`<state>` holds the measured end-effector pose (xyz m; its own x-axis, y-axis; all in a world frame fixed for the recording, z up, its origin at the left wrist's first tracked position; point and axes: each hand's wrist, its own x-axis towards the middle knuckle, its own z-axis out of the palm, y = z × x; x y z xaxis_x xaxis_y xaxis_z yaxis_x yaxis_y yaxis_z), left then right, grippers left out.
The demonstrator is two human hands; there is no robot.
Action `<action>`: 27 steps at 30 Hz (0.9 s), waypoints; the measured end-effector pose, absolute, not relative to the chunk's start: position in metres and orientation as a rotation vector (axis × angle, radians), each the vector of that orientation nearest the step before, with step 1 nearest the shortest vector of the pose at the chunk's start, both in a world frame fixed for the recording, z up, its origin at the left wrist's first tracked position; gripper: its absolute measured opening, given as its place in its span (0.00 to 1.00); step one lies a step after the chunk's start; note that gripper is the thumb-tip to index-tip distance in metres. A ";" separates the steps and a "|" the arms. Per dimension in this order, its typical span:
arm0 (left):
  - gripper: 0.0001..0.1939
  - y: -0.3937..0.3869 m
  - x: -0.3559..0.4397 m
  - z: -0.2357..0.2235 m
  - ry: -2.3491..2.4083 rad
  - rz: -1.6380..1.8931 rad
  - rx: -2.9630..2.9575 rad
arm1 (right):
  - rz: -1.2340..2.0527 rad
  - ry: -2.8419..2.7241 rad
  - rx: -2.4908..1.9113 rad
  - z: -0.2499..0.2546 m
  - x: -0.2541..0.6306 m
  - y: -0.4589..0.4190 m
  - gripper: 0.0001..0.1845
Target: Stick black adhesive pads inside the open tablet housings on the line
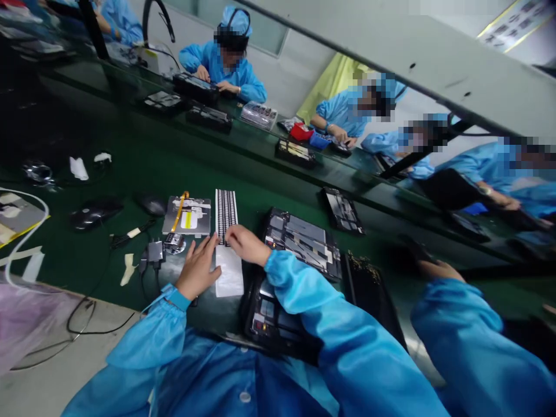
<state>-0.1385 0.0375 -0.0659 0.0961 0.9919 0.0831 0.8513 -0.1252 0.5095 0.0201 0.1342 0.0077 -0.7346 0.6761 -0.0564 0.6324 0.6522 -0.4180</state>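
A narrow white sheet with rows of small black pieces (226, 205), plain in its lower part, lies on the green table in front of me. My left hand (198, 269) rests at its left edge, fingers spread and fingertips touching the sheet. Over the black rows, my right hand (248, 243) has its fingers pinched together; whatever is between them is too small to make out. Right of the sheet is a black tray holding flat grey device parts (304, 237). A second black tray (269, 313) sits nearer to me, partly hidden under my right forearm.
Left of the sheet lie a silver panel with an orange ribbon cable (186, 217), a charger adapter (154, 252) and a black mouse (96, 213). A co-worker's hand (441, 270) is at the right. Across the table, several people in blue work beside more trays (295, 153).
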 end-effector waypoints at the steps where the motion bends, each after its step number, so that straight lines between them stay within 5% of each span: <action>1: 0.43 0.037 -0.139 -0.063 1.794 0.576 2.054 | 0.663 -2.677 -1.099 0.022 0.035 0.128 0.07; 6: 0.28 0.006 -0.116 -0.041 1.727 0.789 2.169 | 0.804 -2.233 -0.994 0.075 0.139 0.045 0.06; 10: 0.15 -0.048 -0.069 -0.022 1.385 1.090 2.295 | 0.821 -2.208 -1.221 0.053 0.193 -0.039 0.04; 16: 0.14 -0.082 -0.017 -0.037 1.084 1.102 2.549 | 0.679 -2.184 -1.372 0.007 0.201 -0.090 0.06; 27: 0.12 -0.075 -0.014 -0.048 1.062 1.017 2.622 | 0.518 -2.317 -1.360 0.002 0.193 -0.073 0.05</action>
<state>-0.0136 -0.0750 -0.0482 0.5236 0.6592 0.5397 0.5679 -0.7423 0.3557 0.1933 -0.0731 0.0022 -0.4448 0.8823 0.1538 0.7329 0.4574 -0.5036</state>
